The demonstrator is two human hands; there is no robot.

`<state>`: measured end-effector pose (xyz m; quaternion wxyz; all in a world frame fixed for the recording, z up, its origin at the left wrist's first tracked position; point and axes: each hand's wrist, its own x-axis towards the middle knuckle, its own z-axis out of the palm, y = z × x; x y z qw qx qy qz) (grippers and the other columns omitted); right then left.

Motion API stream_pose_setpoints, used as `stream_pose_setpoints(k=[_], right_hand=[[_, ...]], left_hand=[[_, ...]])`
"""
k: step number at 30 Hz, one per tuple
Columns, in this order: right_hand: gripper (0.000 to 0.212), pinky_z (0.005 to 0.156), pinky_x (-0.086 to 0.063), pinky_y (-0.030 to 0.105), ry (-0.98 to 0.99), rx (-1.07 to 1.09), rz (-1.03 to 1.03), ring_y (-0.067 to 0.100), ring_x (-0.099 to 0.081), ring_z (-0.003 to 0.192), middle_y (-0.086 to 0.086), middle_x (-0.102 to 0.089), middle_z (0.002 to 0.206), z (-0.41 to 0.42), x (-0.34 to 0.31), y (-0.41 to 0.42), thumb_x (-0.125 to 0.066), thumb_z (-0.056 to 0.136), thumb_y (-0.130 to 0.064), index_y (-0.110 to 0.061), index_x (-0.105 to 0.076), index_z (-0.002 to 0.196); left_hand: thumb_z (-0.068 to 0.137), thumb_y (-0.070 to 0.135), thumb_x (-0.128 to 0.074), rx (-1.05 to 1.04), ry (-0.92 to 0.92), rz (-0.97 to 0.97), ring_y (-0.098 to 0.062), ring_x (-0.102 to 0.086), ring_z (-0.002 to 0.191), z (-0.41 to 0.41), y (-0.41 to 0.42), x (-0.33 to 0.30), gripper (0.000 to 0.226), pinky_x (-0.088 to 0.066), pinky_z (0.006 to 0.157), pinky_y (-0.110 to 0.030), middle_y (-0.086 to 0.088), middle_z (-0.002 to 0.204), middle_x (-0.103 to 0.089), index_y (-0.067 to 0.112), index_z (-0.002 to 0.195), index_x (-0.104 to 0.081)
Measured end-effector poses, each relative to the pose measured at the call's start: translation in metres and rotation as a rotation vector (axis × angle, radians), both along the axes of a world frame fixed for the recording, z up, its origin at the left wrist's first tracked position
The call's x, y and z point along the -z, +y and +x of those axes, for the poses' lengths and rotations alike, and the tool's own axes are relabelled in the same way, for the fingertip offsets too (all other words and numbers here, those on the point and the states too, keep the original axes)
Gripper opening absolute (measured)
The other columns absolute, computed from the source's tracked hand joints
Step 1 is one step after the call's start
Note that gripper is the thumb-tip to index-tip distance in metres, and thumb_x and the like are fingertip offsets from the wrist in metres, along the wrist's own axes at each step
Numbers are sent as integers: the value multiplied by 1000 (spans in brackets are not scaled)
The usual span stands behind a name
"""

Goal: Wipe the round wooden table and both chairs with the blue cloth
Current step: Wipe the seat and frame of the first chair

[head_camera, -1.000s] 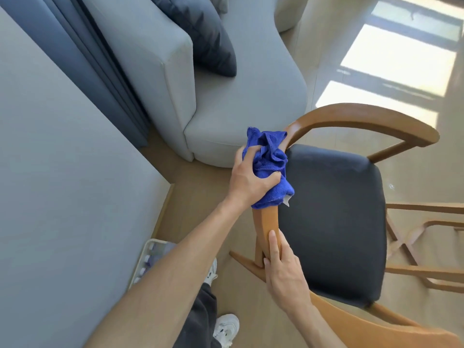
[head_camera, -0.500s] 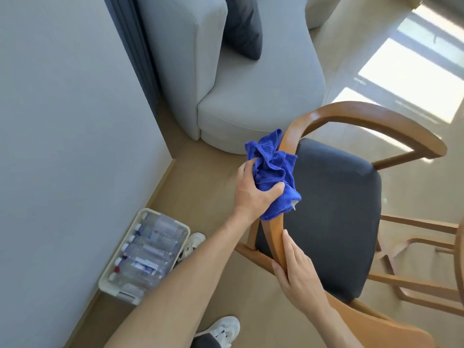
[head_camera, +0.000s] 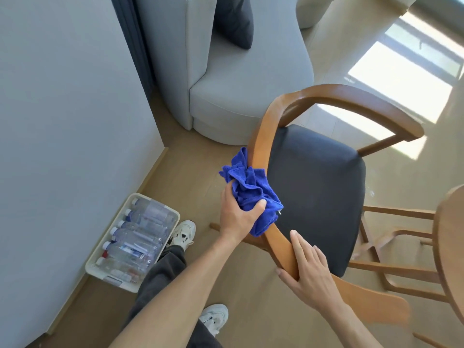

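Our left hand (head_camera: 236,217) grips the bunched blue cloth (head_camera: 251,189) against the chair (head_camera: 316,197) rail at centre. Our right hand (head_camera: 308,270), at 5 o'clock, grasps the same rail, fingers curled around it. Bare floor (head_camera: 190,172) lies open toward 10 o'clock. One tray (head_camera: 110,277) of about seven bottles sits at 8 o'clock. The table (head_camera: 449,259) edge is cut off at 3 o'clock; only one chair shows.

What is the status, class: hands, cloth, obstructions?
Left hand grips cloth, pressed on chair rail. Right hand holds same rail lower down. Bottle tray on floor at left, clear of chair.
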<state>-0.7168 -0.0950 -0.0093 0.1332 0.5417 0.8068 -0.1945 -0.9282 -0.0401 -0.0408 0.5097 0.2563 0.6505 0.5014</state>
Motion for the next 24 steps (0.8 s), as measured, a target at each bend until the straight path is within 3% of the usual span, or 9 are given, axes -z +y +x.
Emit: stream_pose_setpoints(k=[3,8,12,16,20,24], right_hand=[[89,116,-4,30,-18,5,12,9,-17,144,-6,-16,158,14,1,-6,-50,86,-60,-21,-6,152],[89,115,-15,42,-61,-11,71,17,-25,143,-2,-23,157,51,1,-21,-33,82,-71,-20,-16,152],[94,114,-20,44,-138,90,65,23,-30,139,3,-30,153,98,-3,-39,-35,77,-75,-20,-20,152],[95,116,-7,39,-137,139,-31,19,-16,140,-1,-21,151,100,1,-39,-49,72,-58,-25,-9,152],[96,116,-2,39,-112,121,-92,17,-10,141,-3,-16,151,105,1,-35,-46,66,-44,-28,-3,151],[90,116,3,39,-84,126,-95,16,-7,142,-4,-16,152,106,3,-35,-40,70,-37,-27,-4,151]], left_hand=[[66,32,-74,13,-19,-41,-15,-62,103,15,-21,1,53,-49,94,-41,0,113,-61,28,112,-48],[67,32,-74,-29,-45,-80,-12,-62,103,53,-63,-4,52,-50,93,-38,2,114,-61,31,110,-46],[72,24,-77,-50,-34,-122,-9,-62,100,84,-90,-8,51,-51,90,-32,4,113,-61,29,111,-45],[73,27,-77,-68,-32,-200,-4,-61,100,105,-104,-14,58,-49,86,-24,9,115,-59,29,118,-39],[71,28,-78,-68,-14,-221,-3,-61,98,105,-100,-13,61,-50,86,-27,11,113,-59,27,119,-40],[73,25,-78,-83,16,-234,6,-60,90,108,-99,-8,60,-48,78,-21,14,111,-59,30,118,-39]])
